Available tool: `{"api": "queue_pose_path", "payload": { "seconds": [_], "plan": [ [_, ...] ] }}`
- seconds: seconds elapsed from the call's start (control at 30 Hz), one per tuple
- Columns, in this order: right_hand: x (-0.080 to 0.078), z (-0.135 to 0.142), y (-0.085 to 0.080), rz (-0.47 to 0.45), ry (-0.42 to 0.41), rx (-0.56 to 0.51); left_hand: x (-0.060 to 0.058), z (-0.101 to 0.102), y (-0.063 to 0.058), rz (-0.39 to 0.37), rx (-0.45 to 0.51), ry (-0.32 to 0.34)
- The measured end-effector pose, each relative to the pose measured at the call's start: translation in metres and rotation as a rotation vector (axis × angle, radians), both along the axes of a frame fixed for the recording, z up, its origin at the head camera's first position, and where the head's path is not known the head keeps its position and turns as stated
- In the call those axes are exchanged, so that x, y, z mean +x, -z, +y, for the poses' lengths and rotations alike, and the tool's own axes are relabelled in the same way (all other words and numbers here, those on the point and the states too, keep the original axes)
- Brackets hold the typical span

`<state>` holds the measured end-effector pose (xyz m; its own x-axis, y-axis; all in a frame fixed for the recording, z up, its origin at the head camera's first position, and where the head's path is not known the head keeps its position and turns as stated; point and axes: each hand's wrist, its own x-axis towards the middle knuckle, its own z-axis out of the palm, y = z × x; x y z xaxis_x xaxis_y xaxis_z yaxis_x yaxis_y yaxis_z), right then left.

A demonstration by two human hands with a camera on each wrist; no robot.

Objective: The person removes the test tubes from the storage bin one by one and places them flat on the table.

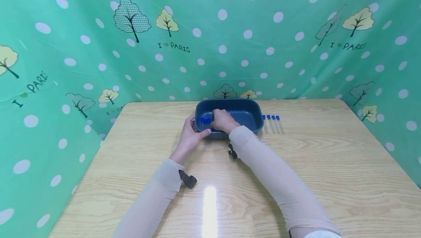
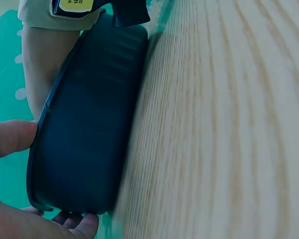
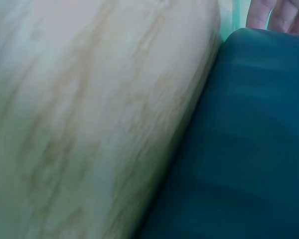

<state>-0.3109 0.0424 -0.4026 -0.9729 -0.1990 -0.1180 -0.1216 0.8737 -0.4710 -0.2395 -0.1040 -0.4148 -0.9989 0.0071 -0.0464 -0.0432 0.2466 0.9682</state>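
Observation:
A dark blue rectangular basin point(image 1: 245, 115) stands at the back middle of the table. My left hand point(image 1: 191, 135) grips its left end, thumb at the front rim and fingers round the side; the left wrist view shows the thumb point(image 2: 15, 137) against the rim. Inside the basin's left part are several clear tubes with blue caps point(image 1: 205, 120). My right hand point(image 1: 224, 121) reaches over the front rim into the basin, right beside those tubes, with bent fingers. Its fingertips are hidden, and whether they hold a tube does not show. The right wrist view shows mostly the basin's outer wall point(image 3: 239, 139).
Several more clear tubes with blue caps point(image 1: 273, 118) lie side by side just right of the basin. The wooden table point(image 1: 315, 165) meets a green dotted curtain point(image 1: 223, 62) at the back and sides. Both wrists wear dark straps with a small device point(image 1: 188, 179).

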Motion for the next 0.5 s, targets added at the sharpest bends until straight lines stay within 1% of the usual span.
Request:
{"api": "queue_pose_path", "payload": {
  "seconds": [0.5],
  "plan": [
    [0.0031,0.0011,-0.002,0.024,0.0,-0.006,0.0006,0.002,-0.0007,0.007,0.005,0.0]
  ]
}}
